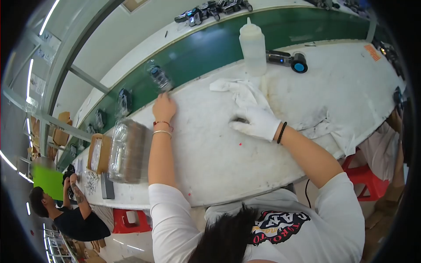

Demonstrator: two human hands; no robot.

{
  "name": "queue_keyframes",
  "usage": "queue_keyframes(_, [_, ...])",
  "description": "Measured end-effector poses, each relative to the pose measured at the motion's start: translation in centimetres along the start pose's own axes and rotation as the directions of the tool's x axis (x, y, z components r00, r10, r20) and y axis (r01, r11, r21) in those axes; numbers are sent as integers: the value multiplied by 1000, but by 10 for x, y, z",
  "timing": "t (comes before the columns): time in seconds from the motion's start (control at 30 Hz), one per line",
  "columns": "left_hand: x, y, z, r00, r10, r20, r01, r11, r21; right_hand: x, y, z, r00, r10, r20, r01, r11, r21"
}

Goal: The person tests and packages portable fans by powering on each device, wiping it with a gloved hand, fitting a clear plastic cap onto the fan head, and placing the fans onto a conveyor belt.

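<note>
My bare left hand (165,108) reaches to the table's far edge. Its bent fingers are at the near end of a clear plastic bag (159,78) with a dark device inside, lying on the green belt; the fingertips are partly hidden. My right hand (258,123), in a white glove, is over the white tabletop with thumb and fingers apart and nothing visible between them. A crumpled white cloth (243,93) lies against its far side. Beyond stands a white squeeze bottle (253,49), beside a black handheld device (287,59) with a blue round end.
A stack of clear plastic trays (127,151) and a cardboard box (99,152) stand left of my left arm. More bagged devices (124,101) lie along the green belt (201,48). Another cloth (324,127) is at right. A co-worker (72,210) sits at far left.
</note>
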State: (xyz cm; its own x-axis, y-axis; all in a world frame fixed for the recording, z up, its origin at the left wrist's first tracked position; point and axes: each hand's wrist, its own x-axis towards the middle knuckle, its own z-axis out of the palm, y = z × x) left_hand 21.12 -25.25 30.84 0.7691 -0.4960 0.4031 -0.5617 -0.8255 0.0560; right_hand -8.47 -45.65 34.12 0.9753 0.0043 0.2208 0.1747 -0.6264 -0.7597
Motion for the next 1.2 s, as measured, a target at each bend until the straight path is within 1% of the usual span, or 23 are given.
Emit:
queue_keyframes(0.03, [1,-1,-1,990,-110,86,106,993,54,0,-1,-1,1000,15,6,-15,1000,11])
queue_keyframes(0.07, [-1,-1,0,990,-112,86,109,993,49,0,3,0,1000,15,9,-15,1000,6])
queue_keyframes(0.13, [-9,5,-11,998,-38,48,37,999,9,3,12,7,978,-171,-122,164,984,-65])
queue_keyframes(0.17, [-14,8,-17,998,-50,47,50,999,12,3,14,8,978,-178,-111,172,983,-63])
queue_keyframes(0.23, [-26,18,-27,995,47,84,-50,999,23,3,12,7,992,-97,-79,99,995,16])
queue_keyframes(0.27, [-33,21,-32,993,67,98,-68,998,3,3,10,7,992,-109,-65,110,994,16])
queue_keyframes(0.37, [-53,24,-40,988,102,113,-99,995,-29,2,3,5,999,-38,-13,39,995,88])
queue_keyframes(0.5, [-59,17,-42,988,84,127,-81,996,-31,-1,0,5,1000,1,-18,0,998,57])
queue_keyframes(0.57, [-45,11,-39,996,11,90,-12,1000,20,0,-1,5,1000,6,-29,-5,999,44])
queue_keyframes(0.63, [-19,10,-38,994,-81,77,80,997,7,0,1,6,998,-35,-49,33,998,-48])
queue_keyframes(0.67, [-1,4,-32,996,-92,21,91,995,50,-1,2,7,996,-54,-73,47,994,-94])
queue_keyframes(0.73, [30,-3,-25,977,-74,-200,98,989,112,-3,-4,3,997,-47,-66,41,996,-82])
queue_keyframes(0.77, [46,-5,-23,943,-84,-321,128,984,121,-3,-5,4,999,-10,-53,6,997,-77])
queue_keyframes(0.83, [72,-6,-25,787,-53,-615,152,982,110,-1,-6,2,999,13,-40,-16,996,-83])
queue_keyframes(0.87, [80,-8,-24,743,-38,-668,198,966,165,-1,-11,-4,999,54,-2,-54,992,-115])
queue_keyframes(0.93, [90,-33,6,846,-80,-527,207,960,187,3,-8,-5,999,41,-18,-43,992,-116])
queue_keyframes(0.97, [98,-44,8,941,-320,114,315,947,63,3,-6,-3,1000,18,-20,-20,995,-98])
queue_keyframes(1.0, [99,-41,9,939,-321,122,315,947,65,3,-4,-2,1000,24,-16,-26,995,-95])
queue_keyframes(1.03, [101,-39,8,962,-257,-88,268,951,156,3,-2,-1,999,40,-18,-41,998,-57])
queue_keyframes(1.07, [99,-37,5,945,-162,-283,238,936,258,1,-1,2,998,55,-15,-55,998,-13])
queue_keyframes(1.1, [99,-35,0,913,-24,-407,154,944,290,0,1,4,999,52,-5,-52,999,-3])
queue_keyframes(1.17, [87,-16,-19,905,126,-406,-1,956,294,2,3,4,999,-10,-50,9,1000,-12])
queue_keyframes(1.2, [79,-5,-27,902,173,-396,-54,954,294,1,0,3,997,-31,-69,27,997,-66])
